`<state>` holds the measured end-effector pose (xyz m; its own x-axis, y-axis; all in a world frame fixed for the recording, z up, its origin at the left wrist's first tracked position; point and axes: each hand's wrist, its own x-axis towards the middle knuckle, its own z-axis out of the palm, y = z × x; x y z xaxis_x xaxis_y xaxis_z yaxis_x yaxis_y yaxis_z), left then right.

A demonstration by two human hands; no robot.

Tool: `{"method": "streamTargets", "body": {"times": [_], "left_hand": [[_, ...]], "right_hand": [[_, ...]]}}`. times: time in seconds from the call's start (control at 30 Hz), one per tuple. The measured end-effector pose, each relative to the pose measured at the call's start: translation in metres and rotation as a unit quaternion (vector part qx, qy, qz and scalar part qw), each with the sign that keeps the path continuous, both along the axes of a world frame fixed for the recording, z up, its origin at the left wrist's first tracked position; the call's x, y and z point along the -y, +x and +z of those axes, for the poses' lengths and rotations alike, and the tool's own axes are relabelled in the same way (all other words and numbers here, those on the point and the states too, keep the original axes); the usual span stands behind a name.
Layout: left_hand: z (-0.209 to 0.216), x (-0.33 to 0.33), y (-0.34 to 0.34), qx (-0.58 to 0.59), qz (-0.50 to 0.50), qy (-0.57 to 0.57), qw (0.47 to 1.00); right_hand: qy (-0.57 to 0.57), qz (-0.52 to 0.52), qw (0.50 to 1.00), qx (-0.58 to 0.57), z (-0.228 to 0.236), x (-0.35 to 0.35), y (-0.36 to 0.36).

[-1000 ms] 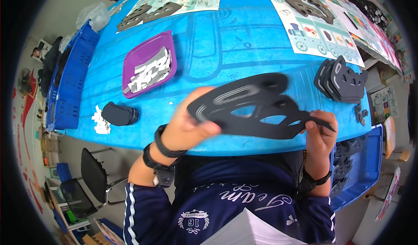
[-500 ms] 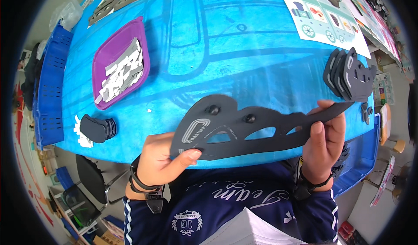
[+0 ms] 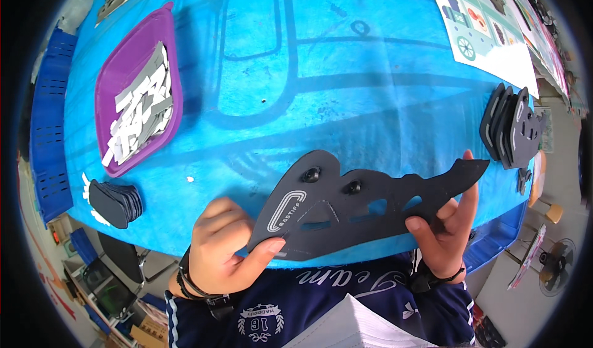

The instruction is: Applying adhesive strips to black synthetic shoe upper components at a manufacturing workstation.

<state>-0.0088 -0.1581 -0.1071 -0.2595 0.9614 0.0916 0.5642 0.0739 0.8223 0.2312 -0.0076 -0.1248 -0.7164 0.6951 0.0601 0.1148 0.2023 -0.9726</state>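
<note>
Held between both hands over the near table edge is a long, flat black panel [image 3: 340, 240] with a wavy upper edge, cut-out openings, two round black knobs and a pale printed mark at its left end. My left hand [image 3: 228, 249] pinches the lower left corner, thumb on the front face and fingers behind. At the other end my right hand [image 3: 448, 237] grips the lower edge with its thumb, and one finger reaches up behind the narrow tip. Part of the right fingers is hidden by the panel.
On the blue table [image 3: 346, 119] a purple tub [image 3: 126, 60] at left holds white and grey strips. Near it is a stack of rounded black pieces [image 3: 114, 203]. A stack of black panels [image 3: 509, 128] stands at right. Blue crates [image 3: 52, 125] flank the table.
The panel has turned its printed face more fully toward me. My right hand has shifted inward along the lower edge. The whole view has shifted a little.
</note>
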Motion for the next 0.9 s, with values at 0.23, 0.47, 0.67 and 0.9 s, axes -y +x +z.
{"method": "streamTargets", "body": {"times": [0.23, 0.47, 0.67, 0.9], "left_hand": [[-0.004, 0.001, -0.007, -0.064, -0.025, -0.012, 0.998], [-0.003, -0.002, -0.004, -0.073, -0.001, -0.029, 0.997], [-0.004, -0.002, -0.001, -0.087, 0.024, -0.035, 0.995], [-0.001, 0.000, -0.003, -0.086, 0.005, -0.059, 0.995]], "right_hand": [[0.112, 0.089, 0.984, 0.110, 0.007, -0.008, -0.005], [0.131, 0.055, 0.984, 0.103, -0.002, -0.004, -0.009], [0.137, 0.040, 0.983, 0.113, 0.000, -0.003, -0.012], [0.129, 0.050, 0.983, 0.118, 0.000, -0.002, -0.010]]}}
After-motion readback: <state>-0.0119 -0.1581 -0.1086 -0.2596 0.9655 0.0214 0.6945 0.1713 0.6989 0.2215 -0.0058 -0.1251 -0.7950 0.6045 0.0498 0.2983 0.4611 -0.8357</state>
